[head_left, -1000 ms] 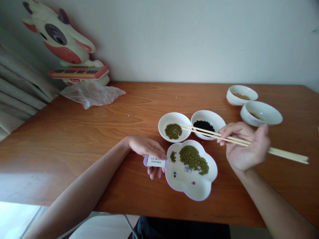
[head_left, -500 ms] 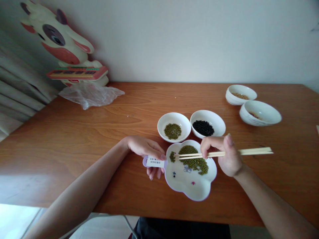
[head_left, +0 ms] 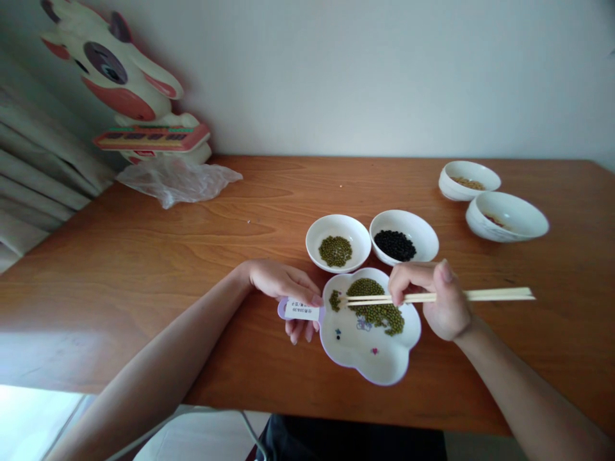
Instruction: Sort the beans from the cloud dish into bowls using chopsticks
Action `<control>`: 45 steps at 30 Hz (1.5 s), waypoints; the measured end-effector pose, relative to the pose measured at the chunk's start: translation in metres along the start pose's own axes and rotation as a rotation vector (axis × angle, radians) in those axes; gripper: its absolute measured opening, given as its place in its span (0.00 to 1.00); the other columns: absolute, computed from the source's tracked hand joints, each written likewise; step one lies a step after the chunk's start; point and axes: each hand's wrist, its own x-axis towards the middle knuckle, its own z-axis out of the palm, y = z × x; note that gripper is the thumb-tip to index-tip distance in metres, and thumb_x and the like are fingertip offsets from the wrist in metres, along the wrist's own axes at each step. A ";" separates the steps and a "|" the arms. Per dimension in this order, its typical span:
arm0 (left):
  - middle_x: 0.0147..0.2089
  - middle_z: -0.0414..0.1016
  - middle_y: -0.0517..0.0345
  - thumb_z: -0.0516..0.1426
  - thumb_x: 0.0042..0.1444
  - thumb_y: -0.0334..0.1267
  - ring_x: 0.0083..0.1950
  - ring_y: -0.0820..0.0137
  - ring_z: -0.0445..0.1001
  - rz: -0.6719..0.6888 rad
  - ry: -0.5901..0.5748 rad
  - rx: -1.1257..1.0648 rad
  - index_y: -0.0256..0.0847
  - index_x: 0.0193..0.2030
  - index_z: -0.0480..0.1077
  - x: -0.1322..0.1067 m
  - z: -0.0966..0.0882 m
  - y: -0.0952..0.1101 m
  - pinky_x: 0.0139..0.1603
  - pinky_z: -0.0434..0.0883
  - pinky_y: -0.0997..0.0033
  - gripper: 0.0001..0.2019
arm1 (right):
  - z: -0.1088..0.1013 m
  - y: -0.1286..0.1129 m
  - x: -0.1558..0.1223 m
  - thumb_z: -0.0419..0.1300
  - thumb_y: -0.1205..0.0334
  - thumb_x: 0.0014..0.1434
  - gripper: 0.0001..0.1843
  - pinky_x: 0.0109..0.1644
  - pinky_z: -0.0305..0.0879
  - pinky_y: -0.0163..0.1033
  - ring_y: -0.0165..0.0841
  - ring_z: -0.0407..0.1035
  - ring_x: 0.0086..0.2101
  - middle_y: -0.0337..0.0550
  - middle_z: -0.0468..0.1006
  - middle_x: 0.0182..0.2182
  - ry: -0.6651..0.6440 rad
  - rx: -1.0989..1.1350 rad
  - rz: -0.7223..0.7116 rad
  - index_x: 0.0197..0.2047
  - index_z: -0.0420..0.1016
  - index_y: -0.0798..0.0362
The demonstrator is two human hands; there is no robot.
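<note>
My left hand (head_left: 288, 288) is closed on the labelled handle of a white flower-shaped plate (head_left: 368, 362) with a lilac rim, thumb on top and fingers below. Green mung beans (head_left: 372, 304) lie in the plate's far part, with a small separate cluster (head_left: 335, 299) near the handle. A pair of light wooden chopsticks (head_left: 494, 295) is held in my right hand (head_left: 439, 298). Their tips point left over the plate, beside the small cluster; no bean is visible between them. Just behind the plate, one white bowl (head_left: 314, 242) contains mung beans and another (head_left: 427, 237) contains black beans.
Two more white bowls, one with tan contents (head_left: 446, 187) and one with reddish contents (head_left: 526, 227), stand at the back right of the wooden table (head_left: 192, 237). A crumpled plastic bag (head_left: 182, 182) lies before a cow-shaped toy keyboard (head_left: 154, 137) at the back left.
The view has shifted slightly. The chopstick tips look a little closer together; both hands keep their holds, and the plate and beans look the same.
</note>
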 end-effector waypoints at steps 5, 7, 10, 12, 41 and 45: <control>0.45 0.83 0.45 0.52 0.70 0.50 0.40 0.64 0.84 -0.008 0.004 0.007 0.35 0.50 0.76 0.000 -0.001 0.000 0.41 0.79 0.69 0.20 | -0.001 0.001 -0.001 0.34 0.38 0.72 0.41 0.31 0.58 0.44 0.35 0.67 0.24 0.43 0.74 0.21 0.037 0.002 -0.010 0.24 0.77 0.49; 0.45 0.83 0.44 0.52 0.70 0.51 0.39 0.64 0.84 0.005 0.001 0.013 0.34 0.50 0.76 0.000 -0.001 -0.001 0.41 0.80 0.69 0.21 | 0.000 0.000 -0.001 0.34 0.38 0.72 0.42 0.31 0.58 0.44 0.35 0.67 0.23 0.43 0.74 0.20 0.051 0.001 -0.023 0.23 0.77 0.50; 0.44 0.83 0.44 0.52 0.70 0.51 0.39 0.64 0.84 0.016 -0.008 0.022 0.34 0.50 0.76 0.000 -0.001 -0.001 0.40 0.80 0.69 0.22 | 0.001 -0.005 -0.001 0.36 0.37 0.72 0.42 0.31 0.59 0.45 0.36 0.67 0.23 0.44 0.74 0.19 0.095 0.011 -0.020 0.22 0.78 0.49; 0.44 0.83 0.44 0.52 0.70 0.51 0.39 0.64 0.84 0.017 -0.010 0.021 0.34 0.49 0.76 0.001 -0.001 -0.001 0.40 0.80 0.70 0.21 | 0.001 -0.009 0.000 0.36 0.36 0.71 0.43 0.30 0.57 0.45 0.36 0.66 0.22 0.45 0.73 0.18 0.161 0.043 -0.011 0.21 0.78 0.49; 0.45 0.83 0.44 0.53 0.69 0.52 0.39 0.63 0.84 0.034 -0.017 0.015 0.35 0.51 0.77 0.000 0.000 0.001 0.40 0.80 0.69 0.22 | -0.003 -0.013 0.003 0.38 0.34 0.69 0.42 0.28 0.57 0.45 0.37 0.65 0.23 0.46 0.72 0.18 0.201 0.089 0.016 0.21 0.79 0.49; 0.42 0.83 0.45 0.51 0.71 0.50 0.38 0.64 0.84 0.044 -0.033 0.040 0.34 0.55 0.76 0.000 0.000 0.001 0.37 0.79 0.71 0.22 | -0.001 -0.004 0.001 0.37 0.35 0.70 0.41 0.31 0.58 0.45 0.38 0.68 0.26 0.46 0.75 0.21 0.124 0.021 0.054 0.24 0.78 0.49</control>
